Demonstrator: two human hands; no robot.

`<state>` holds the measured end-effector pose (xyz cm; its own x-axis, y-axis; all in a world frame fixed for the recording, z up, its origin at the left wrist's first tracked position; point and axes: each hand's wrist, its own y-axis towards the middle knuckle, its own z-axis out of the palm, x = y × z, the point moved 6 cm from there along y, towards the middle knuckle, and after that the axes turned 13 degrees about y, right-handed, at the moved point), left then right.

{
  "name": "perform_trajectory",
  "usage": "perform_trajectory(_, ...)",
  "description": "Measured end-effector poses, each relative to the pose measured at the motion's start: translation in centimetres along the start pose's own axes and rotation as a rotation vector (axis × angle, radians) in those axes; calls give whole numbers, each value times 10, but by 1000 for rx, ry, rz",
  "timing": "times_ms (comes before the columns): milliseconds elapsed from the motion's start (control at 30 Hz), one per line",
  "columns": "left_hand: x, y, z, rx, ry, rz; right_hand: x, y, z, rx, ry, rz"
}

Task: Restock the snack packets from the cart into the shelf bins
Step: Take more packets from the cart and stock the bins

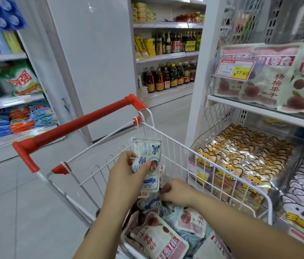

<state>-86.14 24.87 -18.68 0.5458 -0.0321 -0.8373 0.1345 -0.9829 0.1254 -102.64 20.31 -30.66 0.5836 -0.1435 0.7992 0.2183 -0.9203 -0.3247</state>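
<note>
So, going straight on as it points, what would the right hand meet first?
Probably the loose blue-and-white snack packets in the white wire cart, just past the right hand; depth is unclear.

This is a supermarket aisle. A wire shopping cart (184, 146) with a red handle (84, 120) stands on a pale tiled floor (7, 202) between runs of white retail shelving. Shelves on the left carry bright bagged goods (23, 81). Far ahead, rows of dark bottles (168, 77) line more shelves. On the right, clear shelf bins (197, 141) hold stacked snack packets (241, 156), and a printed price tag (234, 69) reading 17.60 fronts the upper shelf.
</note>
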Motion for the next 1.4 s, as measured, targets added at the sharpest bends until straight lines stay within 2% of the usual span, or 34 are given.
perform_trajectory(133,0,0,-2,-25,-1,2,-14,6,4,-153,302,87)
perform_trajectory(267,2,2,-2,-26,-20,-13,-13,-4,34,2,458,119)
perform_trajectory(400,3,1,-2,-21,-47,2,-11,-3,35,1,404,38)
perform_trajectory(567,5,3,-3,-31,-113,-46,-14,-6,13,10,62,42)
perform_trajectory(633,8,2,-4,-23,-158,-88,-6,-16,-2,-11,63,-11)
perform_trajectory(733,11,2,-4,-5,-178,-104,7,-34,-32,-69,233,-88)
perform_trajectory(867,12,0,-10,-15,-114,-71,7,-65,-71,-224,627,-123)
perform_trajectory(967,8,0,-7,11,-23,-31,13,-95,-96,-353,611,-198)
perform_trajectory(1100,-2,-3,3,123,75,-16,38,-131,-123,-422,521,-353)
perform_trajectory(1267,-15,-6,22,364,18,35,64,-153,-113,-271,265,-421)
perform_trajectory(1400,-43,-20,30,549,-104,81,66,-164,-101,-247,208,-454)
